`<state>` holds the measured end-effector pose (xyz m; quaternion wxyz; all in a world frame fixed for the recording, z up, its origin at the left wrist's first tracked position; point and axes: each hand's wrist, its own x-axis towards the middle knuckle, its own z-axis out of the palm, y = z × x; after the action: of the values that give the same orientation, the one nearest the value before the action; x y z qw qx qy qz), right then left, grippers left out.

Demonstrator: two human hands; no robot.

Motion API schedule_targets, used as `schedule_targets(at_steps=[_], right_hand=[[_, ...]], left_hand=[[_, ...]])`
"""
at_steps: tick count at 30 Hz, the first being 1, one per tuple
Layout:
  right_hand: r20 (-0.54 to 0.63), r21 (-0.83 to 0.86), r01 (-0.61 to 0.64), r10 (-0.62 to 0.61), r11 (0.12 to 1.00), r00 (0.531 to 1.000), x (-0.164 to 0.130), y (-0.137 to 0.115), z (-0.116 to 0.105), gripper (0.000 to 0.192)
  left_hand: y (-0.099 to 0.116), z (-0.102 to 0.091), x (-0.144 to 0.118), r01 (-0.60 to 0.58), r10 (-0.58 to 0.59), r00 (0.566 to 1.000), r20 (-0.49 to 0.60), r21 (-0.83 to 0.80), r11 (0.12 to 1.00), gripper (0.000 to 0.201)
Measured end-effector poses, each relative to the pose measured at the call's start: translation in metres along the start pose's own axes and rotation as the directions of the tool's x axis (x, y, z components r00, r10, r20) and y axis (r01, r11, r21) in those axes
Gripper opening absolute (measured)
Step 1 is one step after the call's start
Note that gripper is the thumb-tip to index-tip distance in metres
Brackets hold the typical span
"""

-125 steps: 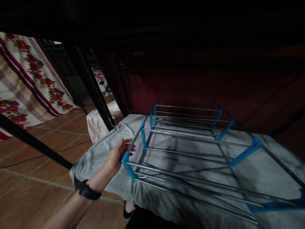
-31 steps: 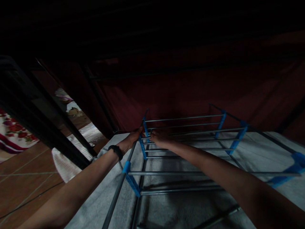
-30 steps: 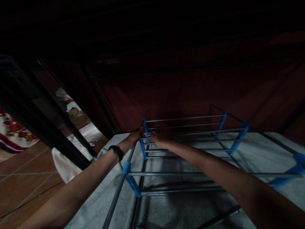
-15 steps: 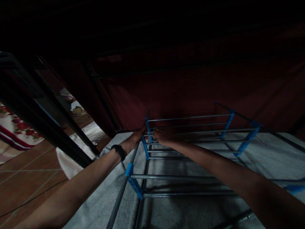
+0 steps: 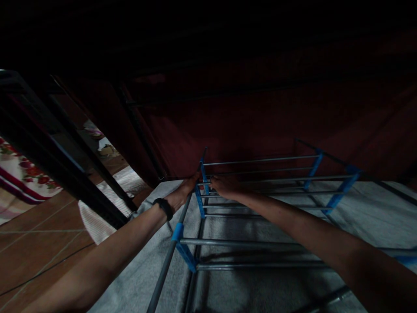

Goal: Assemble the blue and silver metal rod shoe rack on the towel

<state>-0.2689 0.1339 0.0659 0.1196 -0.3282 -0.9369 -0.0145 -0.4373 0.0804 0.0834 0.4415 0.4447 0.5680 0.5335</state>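
Note:
A rack of grey metal tubes [image 5: 254, 244] joined by blue plastic brackets [image 5: 186, 255] lies on a grey blanket [image 5: 127, 278]. My left hand [image 5: 187, 188], with a dark band on its wrist, is closed round the left side tube beside a blue bracket near the rack's far end. Opposite it, my right hand [image 5: 223, 188] is closed at the left end of a thin cross tube, close to the same bracket. The fingertips of both hands are small and partly hidden in the dim light.
Dark red cloth [image 5: 260, 126] hangs behind the rack. Dark metal posts [image 5: 81, 178] slant across the left side. Beyond them are a tiled floor [image 5: 42, 243], a thin cable, a striped white cloth [image 5: 100, 213] and a flowered cloth [image 5: 29, 174].
Both hands keep their places on the rack. The view has shifted very slightly; otherwise little differs.

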Motion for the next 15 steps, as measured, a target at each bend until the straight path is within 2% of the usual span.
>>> schedule_targets(at_steps=[4, 15], right_hand=[[-0.007, -0.021, 0.023, -0.023, 1.000, 1.000, -0.002, -0.001, -0.001, 0.031], [0.008, 0.013, 0.011, -0.011, 1.000, 1.000, 0.003, 0.001, 0.001, 0.035]], left_hand=[[-0.007, -0.002, 0.009, 0.016, -0.016, 0.998, -0.057, 0.002, 1.000, 0.037], [-0.019, -0.008, 0.024, -0.011, 0.017, 0.998, -0.065, 0.092, 0.996, 0.041]])
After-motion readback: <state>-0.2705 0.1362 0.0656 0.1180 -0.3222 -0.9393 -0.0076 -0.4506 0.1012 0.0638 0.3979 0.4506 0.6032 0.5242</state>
